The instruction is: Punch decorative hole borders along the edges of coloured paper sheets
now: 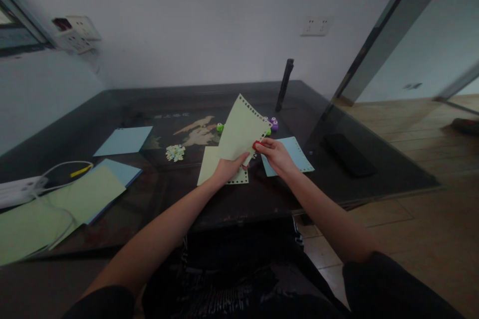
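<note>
A pale green sheet (pixel 239 132) with small holes along its edges is raised in my left hand (pixel 228 168), whose thumb lies on its lower part. My right hand (pixel 277 153) holds a small red punch (pixel 256 146) at the sheet's right edge. Beneath them another pale green sheet (pixel 207 163), with holes along its lower edge, lies on the dark table (pixel 157 194). A light blue sheet (pixel 297 157) with holes along its edge lies under and beside my right hand. Left of my hands is a small pile of pale paper cutouts (pixel 175 153).
Purple and green small punches (pixel 274 124) stand behind the raised sheet, one green punch (pixel 220 127) left of it. A black upright object (pixel 285 84) is at the back, a black phone-like object (pixel 348 154) right. Blue paper (pixel 125 140), green sheets (pixel 93 192) and a white cable (pixel 56 165) lie left.
</note>
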Demonstrator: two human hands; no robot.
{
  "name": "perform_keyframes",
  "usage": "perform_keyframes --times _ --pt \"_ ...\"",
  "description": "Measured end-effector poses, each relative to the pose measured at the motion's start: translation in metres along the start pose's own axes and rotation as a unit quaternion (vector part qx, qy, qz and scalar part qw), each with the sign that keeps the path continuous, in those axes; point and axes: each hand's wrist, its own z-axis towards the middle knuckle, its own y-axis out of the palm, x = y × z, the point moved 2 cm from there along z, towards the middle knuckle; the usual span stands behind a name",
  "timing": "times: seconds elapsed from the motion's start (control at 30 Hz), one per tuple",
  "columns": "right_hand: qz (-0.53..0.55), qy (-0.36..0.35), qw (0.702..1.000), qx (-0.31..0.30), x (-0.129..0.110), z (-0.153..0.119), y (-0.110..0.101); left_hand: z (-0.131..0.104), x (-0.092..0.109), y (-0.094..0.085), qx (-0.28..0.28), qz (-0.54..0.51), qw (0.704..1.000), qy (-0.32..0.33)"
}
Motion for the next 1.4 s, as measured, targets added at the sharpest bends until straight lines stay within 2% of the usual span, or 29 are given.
perform_keyframes --times 0.17,0.3,0.57,0.87,1.27,1.4 --pt "-0.006 -0.002 1.0 -0.007 -0.001 0.0 -0.001 -0.003 0.002 0.003 -0.035 -0.004 0.999 -0.013" --pt "-0.007 -0.007 1.0 -0.016 0.0 0.001 -0.002 -0.005 0.005 0.004 -0.037 0.003 0.999 0.007" --pt "-0.004 -0.01 1.0 -0.016 0.001 0.002 -0.002 -0.003 -0.002 0.004 -0.042 0.007 0.999 0.031" --pt "0.011 0.006 1.0 -0.013 0.003 0.002 -0.001 -0.004 0.008 0.0 -0.049 0.033 0.998 0.036" --pt "-0.005 0.056 0.997 -0.061 0.01 0.003 -0.003 0.006 -0.007 -0.002 -0.006 0.006 1.0 0.006" --pt "-0.011 0.064 0.997 -0.051 0.01 0.005 -0.007 0.008 -0.009 -0.004 0.01 0.019 1.0 0.015"
